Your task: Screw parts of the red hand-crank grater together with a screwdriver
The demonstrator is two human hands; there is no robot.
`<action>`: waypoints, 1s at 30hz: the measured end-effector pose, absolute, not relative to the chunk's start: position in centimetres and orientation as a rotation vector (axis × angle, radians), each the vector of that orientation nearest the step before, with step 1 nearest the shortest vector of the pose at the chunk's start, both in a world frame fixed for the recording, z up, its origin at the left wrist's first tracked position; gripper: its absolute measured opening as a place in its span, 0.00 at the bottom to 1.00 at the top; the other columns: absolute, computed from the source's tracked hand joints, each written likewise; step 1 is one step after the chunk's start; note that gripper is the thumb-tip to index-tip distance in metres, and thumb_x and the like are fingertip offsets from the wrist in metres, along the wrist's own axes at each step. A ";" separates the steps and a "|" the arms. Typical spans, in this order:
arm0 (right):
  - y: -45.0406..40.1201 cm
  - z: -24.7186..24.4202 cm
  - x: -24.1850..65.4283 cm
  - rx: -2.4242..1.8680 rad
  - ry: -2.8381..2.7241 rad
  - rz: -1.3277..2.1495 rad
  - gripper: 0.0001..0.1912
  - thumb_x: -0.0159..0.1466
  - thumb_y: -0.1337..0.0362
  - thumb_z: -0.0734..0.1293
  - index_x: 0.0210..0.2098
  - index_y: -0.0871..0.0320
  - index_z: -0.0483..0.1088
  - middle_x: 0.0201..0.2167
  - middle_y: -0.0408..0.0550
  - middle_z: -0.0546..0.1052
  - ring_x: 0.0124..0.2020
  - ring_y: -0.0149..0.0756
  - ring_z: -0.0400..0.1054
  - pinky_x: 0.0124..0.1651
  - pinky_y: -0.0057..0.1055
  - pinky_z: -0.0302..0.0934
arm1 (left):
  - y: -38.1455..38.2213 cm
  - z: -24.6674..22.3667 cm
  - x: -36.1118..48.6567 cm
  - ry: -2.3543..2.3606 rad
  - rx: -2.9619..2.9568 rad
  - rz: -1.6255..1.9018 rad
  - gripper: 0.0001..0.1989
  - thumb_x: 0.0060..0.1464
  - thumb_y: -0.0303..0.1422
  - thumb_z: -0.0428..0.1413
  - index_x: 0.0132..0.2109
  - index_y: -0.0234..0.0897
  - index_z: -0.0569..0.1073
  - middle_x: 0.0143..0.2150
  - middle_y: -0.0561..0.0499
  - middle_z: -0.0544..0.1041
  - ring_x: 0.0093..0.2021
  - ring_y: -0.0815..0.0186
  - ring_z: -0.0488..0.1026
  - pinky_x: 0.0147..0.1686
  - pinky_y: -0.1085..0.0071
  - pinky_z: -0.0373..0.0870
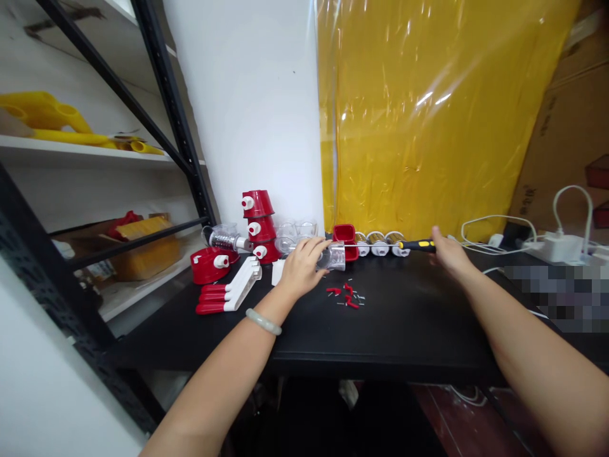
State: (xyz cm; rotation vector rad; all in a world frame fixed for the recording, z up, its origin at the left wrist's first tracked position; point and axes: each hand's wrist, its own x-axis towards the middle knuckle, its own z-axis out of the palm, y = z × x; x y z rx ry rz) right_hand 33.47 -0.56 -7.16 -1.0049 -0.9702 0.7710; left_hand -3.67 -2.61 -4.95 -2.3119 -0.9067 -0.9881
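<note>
My left hand (304, 265) is closed round a clear plastic cup (337, 257) lying on its side over the black table. In my right hand (446, 251) is the black and yellow handle of a long screwdriver (419, 245). Its thin shaft points left and reaches the clear cup; the tip is hard to make out. Behind the cup stands a red square container (344, 234). Small red parts (351, 301) and several screws lie in front of the cup. Metal drums with white ends (379, 244) sit behind the screwdriver.
At the left are stacked red housings (262, 230), a red round base (204, 266) and white handles with red grips (245, 285). Clear cups (288, 235) stand by the wall. White cables and a charger (561, 246) lie at the right. A black-framed shelf (162, 82) borders the left.
</note>
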 end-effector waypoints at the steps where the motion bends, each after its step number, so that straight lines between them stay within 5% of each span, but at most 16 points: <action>1: -0.5 -7.2 33.5 -1.025 -0.983 0.768 0.16 0.59 0.48 0.67 0.27 0.53 0.67 0.12 0.39 0.56 0.14 0.29 0.48 0.15 0.29 0.44 | -2.6 -4.9 -3.7 -0.908 -2.308 -0.991 0.36 0.48 0.31 0.65 0.63 0.41 0.63 0.60 0.46 0.69 0.60 0.54 0.65 0.58 0.55 0.68; 4: -0.8 -6.9 33.1 -0.938 -0.930 0.859 0.06 0.54 0.61 0.69 0.31 0.51 0.69 0.15 0.38 0.61 0.15 0.28 0.51 0.17 0.27 0.49 | -2.4 -4.9 -3.9 -0.925 -2.295 -0.993 0.35 0.49 0.31 0.65 0.63 0.41 0.63 0.61 0.46 0.69 0.60 0.54 0.65 0.58 0.55 0.68; 7: -1.6 -6.2 32.7 -0.760 -0.860 0.991 0.10 0.50 0.65 0.68 0.33 0.51 0.68 0.22 0.41 0.69 0.23 0.32 0.64 0.24 0.30 0.61 | -2.3 -4.9 -4.1 -0.938 -2.289 -0.993 0.35 0.49 0.31 0.65 0.63 0.41 0.63 0.61 0.46 0.69 0.60 0.54 0.64 0.58 0.55 0.68; 10: -2.1 -5.9 32.5 -0.658 -0.813 1.101 0.07 0.57 0.57 0.66 0.32 0.52 0.67 0.25 0.45 0.71 0.28 0.36 0.69 0.27 0.33 0.65 | -2.4 -4.9 -4.0 -0.938 -2.288 -0.999 0.34 0.50 0.32 0.64 0.63 0.42 0.63 0.61 0.46 0.69 0.60 0.54 0.64 0.57 0.54 0.69; 12: -2.0 -6.0 32.4 -0.741 -0.805 1.090 0.17 0.63 0.47 0.60 0.32 0.53 0.66 0.22 0.47 0.70 0.23 0.35 0.67 0.23 0.31 0.62 | -2.4 -4.9 -4.0 -0.938 -2.286 -0.997 0.34 0.50 0.32 0.64 0.63 0.42 0.63 0.61 0.46 0.69 0.60 0.54 0.65 0.57 0.54 0.69; 15: -1.7 -6.5 32.3 -0.964 -0.909 1.012 0.22 0.63 0.41 0.59 0.31 0.54 0.66 0.13 0.40 0.61 0.12 0.27 0.51 0.14 0.25 0.46 | -2.5 -4.8 -4.0 -0.942 -2.285 -0.987 0.35 0.49 0.31 0.65 0.63 0.41 0.63 0.61 0.46 0.69 0.60 0.54 0.65 0.57 0.55 0.69; 18: -1.5 -6.7 32.4 -0.991 -0.989 0.956 0.13 0.59 0.52 0.69 0.31 0.53 0.65 0.13 0.35 0.58 0.11 0.24 0.45 0.14 0.23 0.41 | -2.5 -4.8 -4.0 -0.949 -2.282 -0.983 0.35 0.48 0.31 0.65 0.63 0.42 0.63 0.61 0.46 0.69 0.60 0.54 0.64 0.58 0.55 0.69; 23: -2.4 -5.6 32.6 -0.692 -0.843 1.078 0.12 0.51 0.68 0.68 0.33 0.51 0.66 0.25 0.42 0.70 0.27 0.34 0.67 0.26 0.30 0.63 | -2.5 -4.7 -4.0 -0.953 -2.287 -0.974 0.36 0.48 0.31 0.66 0.62 0.41 0.63 0.61 0.46 0.69 0.61 0.54 0.64 0.58 0.56 0.69; 26: -2.7 -5.2 32.6 -0.645 -0.807 1.134 0.04 0.57 0.62 0.65 0.32 0.53 0.67 0.26 0.45 0.71 0.29 0.36 0.68 0.27 0.33 0.64 | -2.6 -4.8 -3.9 -0.944 -2.293 -0.974 0.36 0.48 0.31 0.65 0.63 0.41 0.63 0.61 0.46 0.69 0.60 0.55 0.64 0.59 0.56 0.68; 30: -2.1 -6.0 32.5 -0.888 -0.801 1.093 0.21 0.66 0.44 0.55 0.30 0.54 0.65 0.17 0.44 0.66 0.16 0.31 0.59 0.18 0.29 0.54 | -2.6 -4.8 -3.9 -0.947 -2.284 -0.978 0.35 0.49 0.31 0.65 0.63 0.41 0.63 0.61 0.46 0.69 0.60 0.54 0.64 0.59 0.55 0.68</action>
